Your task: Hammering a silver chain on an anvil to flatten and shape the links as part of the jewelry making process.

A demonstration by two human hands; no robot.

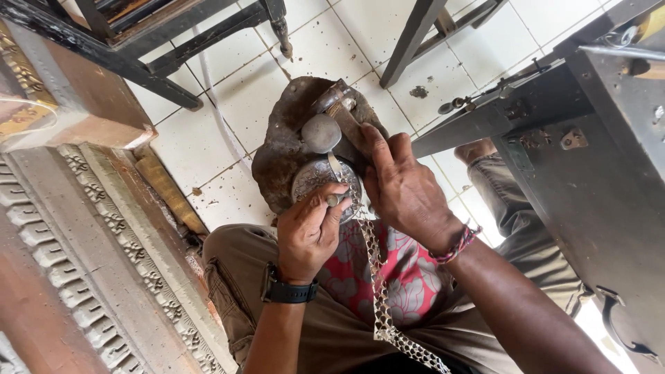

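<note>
Embossed round metal piece (315, 181) rests on the dark lump-shaped block (280, 149) above your lap. Your right hand (402, 187) grips a hammer (341, 114) against it. Your left hand (308, 232) pinches a small punch (335, 199); patterned metal strip (377, 277) hangs below.

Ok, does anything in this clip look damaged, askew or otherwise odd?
Mostly wear. The dark work block under the round embossed metal piece looks battered and uneven, and the white floor tiles are speckled with grime. The patterned metal strip hangs loosely over the lap between the left hand and right hand.
</note>
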